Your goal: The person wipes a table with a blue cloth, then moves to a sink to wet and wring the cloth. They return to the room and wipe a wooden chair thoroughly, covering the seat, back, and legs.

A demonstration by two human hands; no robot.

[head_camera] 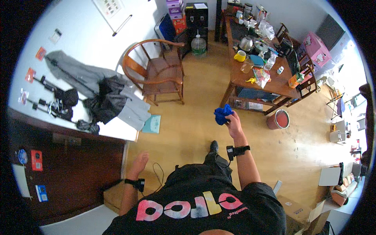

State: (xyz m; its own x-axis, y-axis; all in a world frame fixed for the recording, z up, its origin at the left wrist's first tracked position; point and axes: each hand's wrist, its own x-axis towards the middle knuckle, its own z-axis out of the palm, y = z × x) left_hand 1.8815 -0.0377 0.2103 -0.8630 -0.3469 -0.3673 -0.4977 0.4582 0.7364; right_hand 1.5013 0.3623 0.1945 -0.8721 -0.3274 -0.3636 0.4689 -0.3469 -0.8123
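Observation:
In my right hand (234, 125) is a crumpled bright blue cloth (223, 114), pinched by the fingers and held out over the wood floor. Behind it stands a wooden table (218, 100) crowded with household items, the hand being short of its near leg. My left hand (141, 162) hangs low on the left, slightly blurred, with nothing seen in it. It is nearest the dark brown door (79, 176). Each wrist wears a black strap with a small device, and a thin cable runs from the left one.
A wooden armchair (163, 70) stands ahead left, near coats (111, 97) hanging on the wall. A red waste bin (277, 119) sits right of the table. Cardboard boxes (293, 210) are at lower right. A teal flat box or bag (152, 124) rests by the wall.

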